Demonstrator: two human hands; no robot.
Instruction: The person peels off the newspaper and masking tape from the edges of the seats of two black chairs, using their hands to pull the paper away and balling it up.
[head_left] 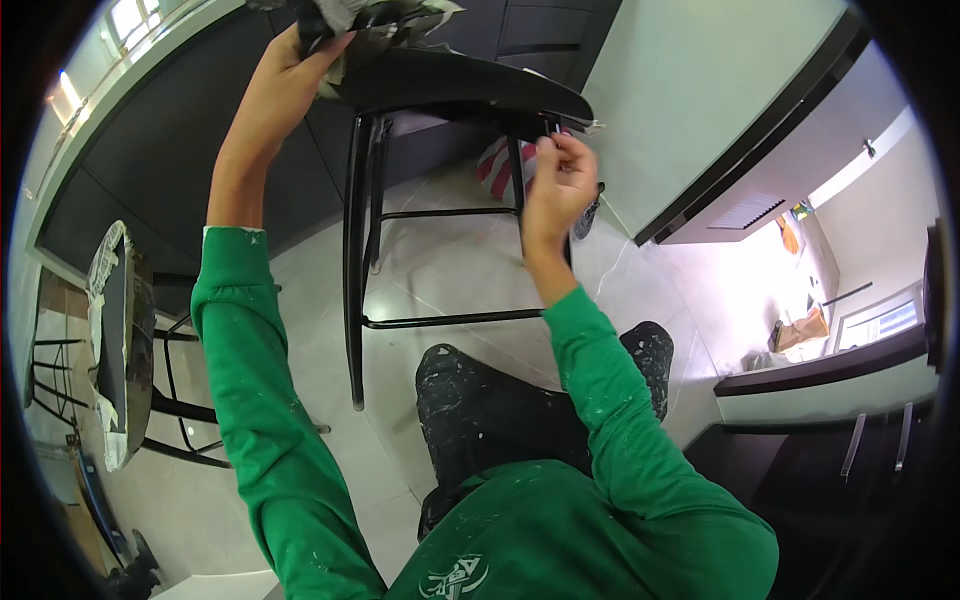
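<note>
A black bar stool with thin metal legs stands right in front of me on the tiled floor. My left hand is raised to the stool's far side and grips crumpled protective wrapping bunched on top of the seat. At the seat's right edge, my right hand pinches a small strip of tape or wrapping between thumb and fingers. Both sleeves are green and flecked with paint.
A second stool, its seat still covered in wrapping, stands at the left. Dark cabinets run behind the stools. A white counter and wall rise at the right, with dark drawers lower right. My knee is below the stool.
</note>
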